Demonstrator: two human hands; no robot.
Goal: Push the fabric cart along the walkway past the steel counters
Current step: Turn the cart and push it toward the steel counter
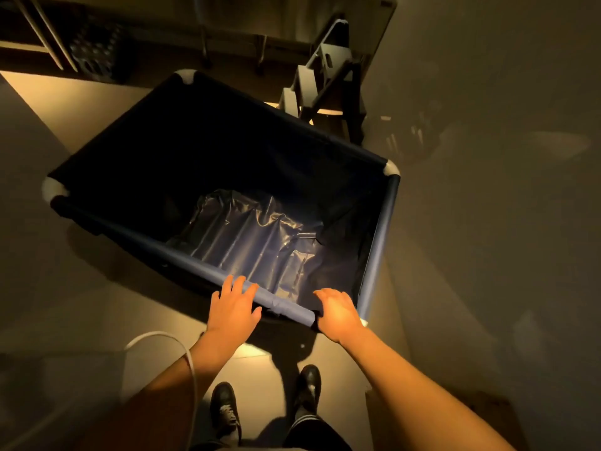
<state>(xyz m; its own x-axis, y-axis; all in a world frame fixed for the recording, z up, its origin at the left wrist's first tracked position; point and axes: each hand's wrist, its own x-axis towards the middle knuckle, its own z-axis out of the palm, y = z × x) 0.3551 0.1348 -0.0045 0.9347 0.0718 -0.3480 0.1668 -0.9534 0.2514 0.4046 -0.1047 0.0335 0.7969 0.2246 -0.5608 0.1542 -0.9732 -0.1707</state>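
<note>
Both arms reach to the fabric cart (380,229): left hand (232,309) flat on its near rim, right hand (338,310) curled over it; dim floor (97,307), steel counter (276,24) at top.

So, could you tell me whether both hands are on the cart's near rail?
Yes, the left hand and the right hand both rest on the near rail of the cart.
</note>
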